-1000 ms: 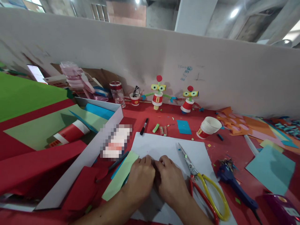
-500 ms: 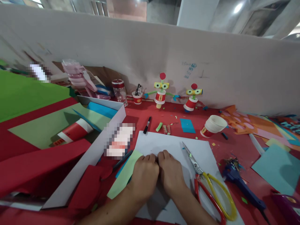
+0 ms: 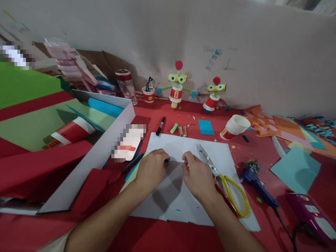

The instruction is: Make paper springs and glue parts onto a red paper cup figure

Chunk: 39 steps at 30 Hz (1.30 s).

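Above a white sheet point(image 3: 173, 196) on the red table, my left hand point(image 3: 153, 168) is closed with its fingers curled. A small dark bit shows at its fingertips, too little to name. My right hand point(image 3: 198, 175) is in a pinch, thumb against forefinger, and what it holds, if anything, is too small to make out. A short gap separates the two hands. Scissors point(image 3: 215, 171) with one yellow and one red handle lie to the right of my right hand, partly behind it. Light green paper point(image 3: 131, 176) lies beside my left forearm.
Two paper-cup figures point(image 3: 175, 93) stand against the wall. A black marker point(image 3: 160, 126), small folded paper springs point(image 3: 174, 128), a blue paper square point(image 3: 206, 127) and stacked cups point(image 3: 235, 126) lie beyond the sheet. A blue glue gun point(image 3: 258, 185) sits right; a white-walled box point(image 3: 97, 154) stands left.
My hands were pressed together over the sheet and have now moved apart. The view has tilted downward, so the table things appear higher.
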Each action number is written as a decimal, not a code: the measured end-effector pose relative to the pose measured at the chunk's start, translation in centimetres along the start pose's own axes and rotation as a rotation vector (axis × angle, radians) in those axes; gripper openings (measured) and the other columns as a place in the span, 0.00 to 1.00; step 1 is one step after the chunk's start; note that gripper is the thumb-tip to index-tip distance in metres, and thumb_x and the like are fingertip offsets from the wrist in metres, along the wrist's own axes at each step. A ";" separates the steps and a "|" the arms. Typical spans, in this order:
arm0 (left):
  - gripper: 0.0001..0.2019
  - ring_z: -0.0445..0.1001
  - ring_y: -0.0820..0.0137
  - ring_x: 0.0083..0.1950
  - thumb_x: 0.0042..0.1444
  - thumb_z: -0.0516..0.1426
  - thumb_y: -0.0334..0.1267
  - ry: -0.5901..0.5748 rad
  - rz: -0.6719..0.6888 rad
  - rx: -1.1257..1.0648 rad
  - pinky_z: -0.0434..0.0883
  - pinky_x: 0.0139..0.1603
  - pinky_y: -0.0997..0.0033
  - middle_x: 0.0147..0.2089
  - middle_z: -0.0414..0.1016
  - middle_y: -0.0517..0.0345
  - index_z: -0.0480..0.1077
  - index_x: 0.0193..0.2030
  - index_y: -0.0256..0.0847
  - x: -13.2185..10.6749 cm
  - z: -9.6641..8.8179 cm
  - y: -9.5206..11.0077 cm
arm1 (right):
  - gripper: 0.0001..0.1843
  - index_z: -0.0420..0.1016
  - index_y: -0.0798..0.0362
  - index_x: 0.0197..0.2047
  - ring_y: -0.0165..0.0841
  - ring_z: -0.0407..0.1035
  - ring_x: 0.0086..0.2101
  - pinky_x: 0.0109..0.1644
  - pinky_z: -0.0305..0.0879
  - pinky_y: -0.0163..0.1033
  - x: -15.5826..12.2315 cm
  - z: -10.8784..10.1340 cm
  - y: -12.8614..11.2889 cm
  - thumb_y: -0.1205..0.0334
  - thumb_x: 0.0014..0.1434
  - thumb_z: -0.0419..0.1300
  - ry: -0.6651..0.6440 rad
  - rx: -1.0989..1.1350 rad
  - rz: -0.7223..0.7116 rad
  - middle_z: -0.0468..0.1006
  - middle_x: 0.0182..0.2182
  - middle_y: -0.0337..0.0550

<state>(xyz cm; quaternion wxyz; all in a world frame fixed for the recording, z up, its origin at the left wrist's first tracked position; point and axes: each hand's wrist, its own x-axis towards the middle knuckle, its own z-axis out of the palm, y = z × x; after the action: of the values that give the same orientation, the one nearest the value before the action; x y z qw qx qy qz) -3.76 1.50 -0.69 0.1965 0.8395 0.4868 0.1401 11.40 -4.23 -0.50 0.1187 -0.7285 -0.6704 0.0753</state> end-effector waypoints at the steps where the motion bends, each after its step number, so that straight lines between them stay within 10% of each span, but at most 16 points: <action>1: 0.14 0.73 0.65 0.40 0.50 0.49 0.23 0.011 0.000 -0.034 0.67 0.40 0.67 0.38 0.77 0.54 0.74 0.33 0.39 0.0 0.0 -0.1 | 0.02 0.66 0.50 0.36 0.34 0.70 0.30 0.28 0.44 0.37 -0.1 0.1 0.0 0.64 0.62 0.53 -0.008 0.018 -0.012 0.77 0.31 0.39; 6: 0.10 0.73 0.66 0.38 0.49 0.53 0.25 0.054 -0.078 -0.376 0.67 0.42 0.65 0.37 0.76 0.55 0.73 0.34 0.40 0.3 0.2 -0.5 | 0.08 0.68 0.50 0.32 0.33 0.70 0.29 0.29 0.48 0.36 -0.2 0.2 -0.1 0.60 0.63 0.53 0.000 0.145 -0.026 0.78 0.30 0.39; 13: 0.11 0.74 0.72 0.41 0.48 0.60 0.28 -0.118 -0.294 -1.468 0.70 0.46 0.71 0.38 0.76 0.58 0.72 0.40 0.40 0.6 -1.0 -0.2 | 0.11 0.67 0.49 0.47 0.30 0.70 0.33 0.34 0.62 0.34 0.0 0.2 -0.3 0.64 0.60 0.53 0.137 0.755 0.034 0.76 0.38 0.42; 20: 0.08 0.76 0.71 0.44 0.55 0.55 0.25 -0.194 -0.467 -1.780 0.71 0.50 0.74 0.40 0.78 0.49 0.74 0.40 0.33 0.9 -1.3 0.0 | 0.17 0.66 0.49 0.49 0.29 0.69 0.31 0.34 0.65 0.35 0.0 0.4 -0.6 0.63 0.55 0.58 0.099 0.999 0.071 0.73 0.41 0.42; 25: 0.12 0.75 0.72 0.46 0.51 0.57 0.21 -0.163 -0.456 -1.684 0.70 0.53 0.75 0.43 0.77 0.53 0.75 0.40 0.36 1.0 -1.2 -0.2 | 0.05 0.68 0.52 0.33 0.29 0.67 0.27 0.31 0.63 0.34 0.1 0.1 -0.5 0.60 0.56 0.57 0.108 1.002 0.134 0.72 0.27 0.36; 31: 0.08 0.75 0.69 0.41 0.53 0.59 0.35 -0.126 -0.391 -1.345 0.72 0.44 0.68 0.39 0.77 0.53 0.74 0.40 0.38 1.0 -0.8 -0.5 | 0.13 0.71 0.53 0.29 0.29 0.67 0.25 0.30 0.63 0.34 0.3 -0.1 -0.4 0.54 0.59 0.54 0.035 0.975 0.152 0.74 0.25 0.39; 39: 0.06 0.69 0.62 0.45 0.50 0.59 0.37 0.241 -0.029 -0.215 0.66 0.47 0.61 0.39 0.75 0.53 0.78 0.34 0.43 1.8 1.3 -1.3 | 0.10 0.71 0.50 0.42 0.29 0.70 0.30 0.35 0.66 0.36 0.8 0.9 0.7 0.64 0.57 0.53 0.010 0.766 0.095 0.75 0.35 0.40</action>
<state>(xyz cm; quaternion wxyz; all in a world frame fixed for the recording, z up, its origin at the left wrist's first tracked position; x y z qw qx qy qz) -3.32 3.40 -2.33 0.2276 0.7837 0.5010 0.2882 11.88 -3.40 -1.46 0.3818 -0.6620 -0.5587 0.3222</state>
